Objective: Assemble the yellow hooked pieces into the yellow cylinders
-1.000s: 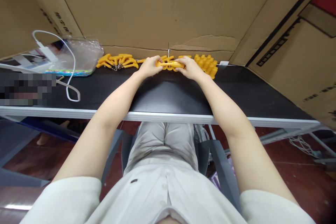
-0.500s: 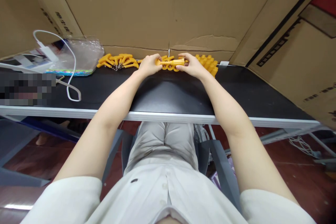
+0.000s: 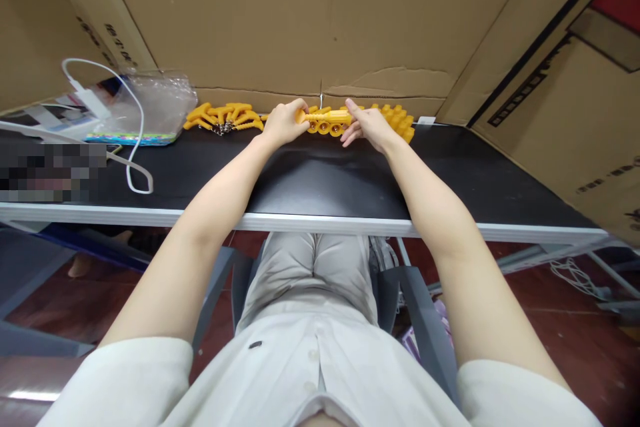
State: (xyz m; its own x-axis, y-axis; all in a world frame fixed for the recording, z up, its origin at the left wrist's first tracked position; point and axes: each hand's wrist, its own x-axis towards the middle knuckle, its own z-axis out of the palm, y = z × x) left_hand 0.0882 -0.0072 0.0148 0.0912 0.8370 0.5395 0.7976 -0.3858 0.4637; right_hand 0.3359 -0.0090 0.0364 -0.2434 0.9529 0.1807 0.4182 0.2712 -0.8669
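Note:
My left hand [image 3: 286, 123] is closed around the left end of a yellow plastic rod-like piece [image 3: 327, 117], which is ribbed on the left and thicker on the right. At its right end is my right hand [image 3: 370, 125], fingers apart; whether they touch the piece I cannot tell. Just below and behind the held piece stand several yellow round cup-like parts [image 3: 324, 128], partly hidden by it. Beyond my right hand sits a cluster of upright yellow plastic pieces [image 3: 400, 121]. Left of my left hand lies a heap of yellow T-shaped pieces with small metal chains [image 3: 223, 117].
The black table [image 3: 325, 180] has a pale metal front edge. Cardboard walls [image 3: 320, 20] rise behind it and at both sides. On the left lie clear plastic bags [image 3: 160, 103] and a white cable [image 3: 141, 113]. A blurred-out patch covers the table's left end.
My right hand's fingers have spread from their grip on the right end of the yellow piece. My left hand has kept its hold almost in place.

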